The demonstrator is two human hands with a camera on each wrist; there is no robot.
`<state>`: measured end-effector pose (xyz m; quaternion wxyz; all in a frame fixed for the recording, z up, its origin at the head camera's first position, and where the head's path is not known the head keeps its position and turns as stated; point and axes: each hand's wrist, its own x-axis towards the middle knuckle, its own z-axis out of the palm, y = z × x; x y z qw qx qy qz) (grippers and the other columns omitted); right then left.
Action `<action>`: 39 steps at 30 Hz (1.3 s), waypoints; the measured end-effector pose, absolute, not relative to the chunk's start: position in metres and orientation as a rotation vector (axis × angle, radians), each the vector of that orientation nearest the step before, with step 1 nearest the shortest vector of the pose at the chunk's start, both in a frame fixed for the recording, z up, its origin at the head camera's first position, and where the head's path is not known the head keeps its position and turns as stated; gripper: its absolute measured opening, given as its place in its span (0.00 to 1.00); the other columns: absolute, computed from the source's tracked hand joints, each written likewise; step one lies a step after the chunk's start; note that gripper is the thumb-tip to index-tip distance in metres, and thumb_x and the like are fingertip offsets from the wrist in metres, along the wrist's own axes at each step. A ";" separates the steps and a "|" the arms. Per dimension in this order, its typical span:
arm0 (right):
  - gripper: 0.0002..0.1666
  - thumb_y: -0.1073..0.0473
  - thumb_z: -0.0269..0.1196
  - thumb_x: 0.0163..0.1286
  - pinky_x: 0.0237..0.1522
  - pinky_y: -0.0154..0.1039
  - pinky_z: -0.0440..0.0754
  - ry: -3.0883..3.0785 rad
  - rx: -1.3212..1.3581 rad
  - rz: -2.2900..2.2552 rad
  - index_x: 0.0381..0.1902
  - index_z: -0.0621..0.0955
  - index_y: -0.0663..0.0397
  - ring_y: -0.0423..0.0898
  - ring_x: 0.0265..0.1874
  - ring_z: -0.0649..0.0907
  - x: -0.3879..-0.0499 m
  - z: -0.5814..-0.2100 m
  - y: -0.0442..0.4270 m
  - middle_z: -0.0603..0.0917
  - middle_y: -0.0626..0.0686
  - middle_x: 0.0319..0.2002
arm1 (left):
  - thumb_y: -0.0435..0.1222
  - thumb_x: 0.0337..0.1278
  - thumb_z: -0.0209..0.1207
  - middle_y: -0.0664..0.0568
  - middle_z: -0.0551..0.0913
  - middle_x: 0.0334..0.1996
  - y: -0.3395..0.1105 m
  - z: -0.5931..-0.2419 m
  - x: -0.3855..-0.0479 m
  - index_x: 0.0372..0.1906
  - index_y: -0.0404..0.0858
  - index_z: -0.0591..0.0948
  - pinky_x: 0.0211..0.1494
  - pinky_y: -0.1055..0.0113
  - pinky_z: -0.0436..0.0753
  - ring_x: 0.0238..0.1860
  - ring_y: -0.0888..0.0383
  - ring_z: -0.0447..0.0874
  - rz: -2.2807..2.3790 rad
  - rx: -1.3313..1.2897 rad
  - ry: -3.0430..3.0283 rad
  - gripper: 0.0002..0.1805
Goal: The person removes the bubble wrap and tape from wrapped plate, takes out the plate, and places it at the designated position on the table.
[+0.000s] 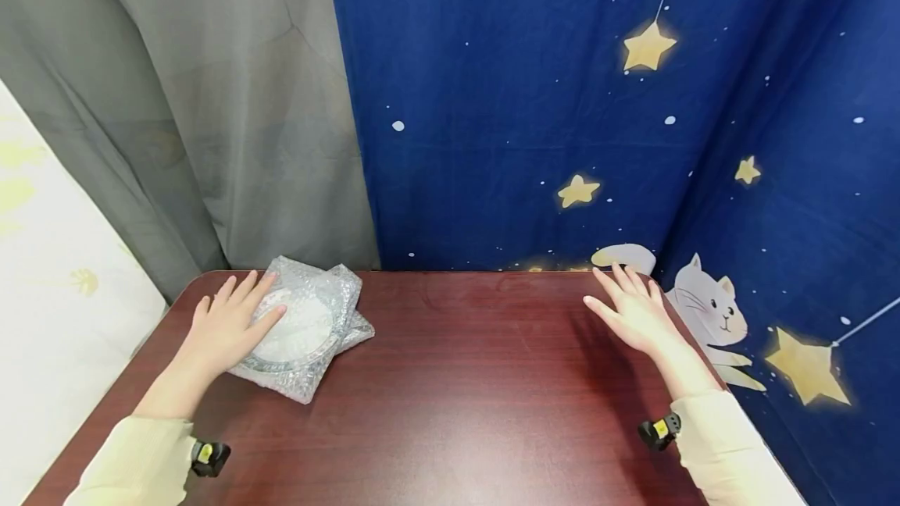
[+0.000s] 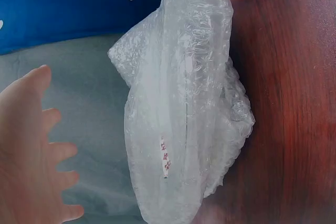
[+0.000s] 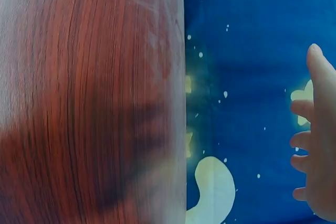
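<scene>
A bubble-wrapped bundle (image 1: 309, 350) lies near the far left corner of a table (image 1: 478, 389), left hand (image 1: 226, 328) above its left side; right hand (image 1: 638, 320) hovers near the right edge; curtains (image 1: 485, 92) hang behind.

I see my left forearm (image 1: 173, 390) and right forearm (image 1: 685, 372) reaching forward, well apart. My left grip (image 1: 228, 325) is stretched out, back of the hand upward, fingers (image 1: 243, 287) fanned, thumb (image 1: 270, 322) angled inward. My right grip (image 1: 635, 314) nearly mirrors it, fingers extended and slightly spread, thumb inward.

The table (image 1: 457, 381) leaves room across its middle, but 1 bubble-wrapped heap (image 1: 305, 334) blocks its far left.
</scene>
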<state>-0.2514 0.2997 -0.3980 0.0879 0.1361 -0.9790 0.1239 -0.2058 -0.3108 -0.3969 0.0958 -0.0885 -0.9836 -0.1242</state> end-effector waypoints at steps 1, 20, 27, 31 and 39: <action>0.41 0.35 0.47 0.73 0.63 0.69 0.40 -2.905 0.413 0.371 0.70 0.64 0.58 0.68 0.69 0.51 -0.252 -0.398 0.298 0.55 0.70 0.70 | 0.58 0.69 0.43 0.29 0.56 0.69 -0.312 -0.397 -0.205 0.73 0.38 0.58 0.59 0.28 0.46 0.68 0.28 0.47 -0.372 -0.262 -2.905 0.38; 0.34 0.41 0.51 0.73 0.67 0.59 0.47 -2.793 0.563 0.479 0.64 0.73 0.62 0.62 0.67 0.62 -0.253 -0.394 0.244 0.69 0.66 0.64 | 0.50 0.71 0.47 0.27 0.68 0.60 -0.331 -0.405 -0.197 0.65 0.26 0.67 0.54 0.34 0.64 0.60 0.30 0.64 -0.462 -0.270 -2.777 0.33; 0.33 0.42 0.52 0.73 0.67 0.57 0.49 -2.754 0.598 0.587 0.62 0.74 0.62 0.61 0.66 0.64 -0.250 -0.391 0.218 0.71 0.65 0.63 | 0.54 0.70 0.45 0.26 0.66 0.61 -0.337 -0.403 -0.193 0.67 0.27 0.64 0.52 0.32 0.64 0.58 0.27 0.64 -0.560 -0.158 -2.843 0.36; 0.32 0.43 0.53 0.72 0.66 0.57 0.54 -2.720 0.623 0.655 0.62 0.74 0.64 0.60 0.65 0.66 -0.249 -0.393 0.202 0.72 0.64 0.62 | 0.55 0.70 0.44 0.26 0.67 0.61 -0.340 -0.402 -0.191 0.67 0.28 0.64 0.50 0.33 0.65 0.57 0.28 0.67 -0.595 -0.114 -2.867 0.36; 0.33 0.42 0.54 0.72 0.65 0.55 0.59 -2.707 0.619 0.822 0.63 0.74 0.61 0.58 0.65 0.67 -0.245 -0.395 0.170 0.73 0.61 0.63 | 0.58 0.68 0.46 0.28 0.76 0.50 -0.347 -0.403 -0.191 0.66 0.29 0.64 0.38 0.39 0.73 0.45 0.34 0.77 -0.594 -0.022 -2.885 0.39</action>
